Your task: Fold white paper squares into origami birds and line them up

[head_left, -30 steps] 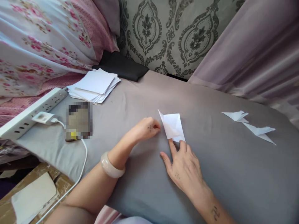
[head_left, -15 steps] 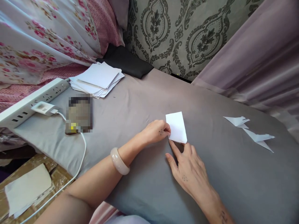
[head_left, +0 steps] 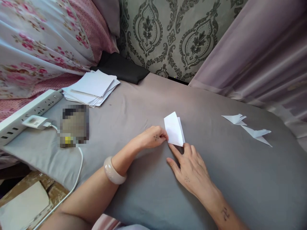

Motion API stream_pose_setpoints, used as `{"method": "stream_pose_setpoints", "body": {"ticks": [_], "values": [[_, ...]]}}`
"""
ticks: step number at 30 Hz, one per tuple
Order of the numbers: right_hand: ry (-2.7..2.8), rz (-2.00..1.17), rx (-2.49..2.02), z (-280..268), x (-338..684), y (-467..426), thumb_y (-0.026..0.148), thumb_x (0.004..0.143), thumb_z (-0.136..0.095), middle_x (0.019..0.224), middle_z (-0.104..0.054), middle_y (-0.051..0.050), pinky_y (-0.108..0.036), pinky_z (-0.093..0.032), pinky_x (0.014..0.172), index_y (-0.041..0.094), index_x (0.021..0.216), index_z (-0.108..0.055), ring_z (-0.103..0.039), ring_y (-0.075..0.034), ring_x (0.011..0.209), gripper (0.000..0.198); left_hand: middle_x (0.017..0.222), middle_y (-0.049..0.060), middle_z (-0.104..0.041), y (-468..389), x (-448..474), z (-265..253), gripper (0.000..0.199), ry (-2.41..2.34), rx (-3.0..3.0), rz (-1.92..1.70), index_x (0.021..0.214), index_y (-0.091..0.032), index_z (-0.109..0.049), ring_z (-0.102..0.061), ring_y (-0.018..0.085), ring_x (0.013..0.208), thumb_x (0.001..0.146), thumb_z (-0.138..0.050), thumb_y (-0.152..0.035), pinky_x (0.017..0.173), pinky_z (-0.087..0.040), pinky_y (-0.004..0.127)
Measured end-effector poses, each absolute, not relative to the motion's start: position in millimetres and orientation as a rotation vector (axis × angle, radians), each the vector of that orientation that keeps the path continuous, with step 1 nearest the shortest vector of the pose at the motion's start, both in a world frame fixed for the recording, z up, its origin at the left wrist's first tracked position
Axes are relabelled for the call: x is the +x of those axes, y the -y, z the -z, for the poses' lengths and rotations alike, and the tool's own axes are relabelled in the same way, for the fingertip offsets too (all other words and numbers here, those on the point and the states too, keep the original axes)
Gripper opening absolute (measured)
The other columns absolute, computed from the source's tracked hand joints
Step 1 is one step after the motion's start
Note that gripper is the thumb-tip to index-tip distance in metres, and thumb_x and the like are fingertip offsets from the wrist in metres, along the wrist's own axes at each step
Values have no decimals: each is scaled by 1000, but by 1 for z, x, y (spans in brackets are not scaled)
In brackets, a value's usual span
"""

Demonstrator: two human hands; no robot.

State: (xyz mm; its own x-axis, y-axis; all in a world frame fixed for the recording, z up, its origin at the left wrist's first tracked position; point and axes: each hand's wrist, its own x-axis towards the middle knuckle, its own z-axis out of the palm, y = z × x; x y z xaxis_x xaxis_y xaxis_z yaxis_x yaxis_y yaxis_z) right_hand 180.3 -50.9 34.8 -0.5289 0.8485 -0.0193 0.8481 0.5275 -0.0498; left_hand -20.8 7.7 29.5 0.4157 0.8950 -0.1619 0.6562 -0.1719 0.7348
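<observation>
A small folded sheet of white paper (head_left: pixel 174 128) lies on the grey cloth in front of me, its upper layer slanted so a strip of the layer beneath shows along the right side. My left hand (head_left: pixel 155 136), with a pale bangle (head_left: pixel 114 171) on the wrist, pinches the paper's lower left edge between thumb and fingers. Spread out below the sheet, my right hand (head_left: pixel 192 167) touches its bottom edge with the fingertips, thumb held apart. Two folded white paper figures (head_left: pixel 236 119) with pointed ends lie to the right.
At the back left is a stack of white paper (head_left: pixel 93 84) beside a black cloth item (head_left: pixel 122 67). A white power strip (head_left: pixel 31 113) with a charger (head_left: pixel 37 122) and cable (head_left: pixel 80 169) runs along the left, near a blurred-out object (head_left: pixel 74 124). More paper (head_left: pixel 24 204) lies lower left.
The paper's top layer has shifted, baring a strip of the layer below on the right. The whole view has swung slightly right; both hands stay at the paper.
</observation>
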Motion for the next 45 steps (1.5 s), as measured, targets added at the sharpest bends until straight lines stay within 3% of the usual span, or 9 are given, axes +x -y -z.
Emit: {"method": "stream_pose_setpoints", "body": {"ticks": [10, 16, 21, 27, 34, 39, 45], "values": [[2656, -229, -1466, -29, 191, 55, 44, 96, -40, 102, -54, -12, -42, -45, 80, 25, 141, -46, -48, -26, 91, 50, 101, 5, -69, -2, -16, -30, 26, -1278, 2126, -423, 92, -19, -73, -63, 15, 79, 87, -48, -13, 73, -46, 23], [2554, -407, -1398, -31, 205, 56, 39, 95, -43, 121, -54, -12, -43, -44, 90, 20, 139, -46, -50, -26, 103, 48, 96, 7, -64, 19, 6, -42, 29, -1460, 2418, -59, 94, -18, -68, -62, 18, 82, 90, -40, -11, 70, -48, 26], [2458, -532, -1386, -30, 213, 51, 34, 95, -45, 116, -57, -10, -43, -47, 90, 22, 132, -53, -54, -24, 101, 39, 105, 11, -63, 30, 33, -47, 26, -1602, 2495, 224, 97, -14, -64, -61, 24, 94, 85, -42, -6, 74, -52, 31], [2211, -786, -1285, -18, 223, 39, 18, 93, -44, 114, -59, -7, -36, -46, 95, 23, 120, -62, -56, -19, 105, 33, 102, 12, -61, 36, 42, -44, 26, -1618, 2526, 291, 96, -15, -62, -60, 24, 93, 86, -41, -4, 72, -54, 32], [1852, -1058, -1391, -10, 222, 22, 14, 85, -47, 109, -66, -4, -27, -50, 78, 20, 91, -73, -64, -13, 85, 27, 102, 14, -58, 41, 43, -41, 28, -1598, 2604, 340, 106, -10, -60, -58, 25, 94, 84, -44, -4, 70, -54, 32], [1738, -968, -1493, -9, 212, 20, 31, 85, -57, 101, -69, -5, -29, -50, 76, 20, 78, -73, -66, -15, 82, 21, 100, 12, -58, 44, 42, -34, 43, -1589, 2728, 315, 122, -10, -52, -57, 23, 91, 79, -49, -3, 69, -53, 29], [1719, -851, -1529, -4, 207, 20, 29, 86, -56, 97, -70, -5, -29, -49, 74, 20, 77, -71, -66, -15, 80, 20, 101, 14, -58, 48, 43, -33, 46, -1566, 2755, 345, 126, -7, -50, -56, 23, 90, 80, -48, -6, 68, -52, 31]]}}
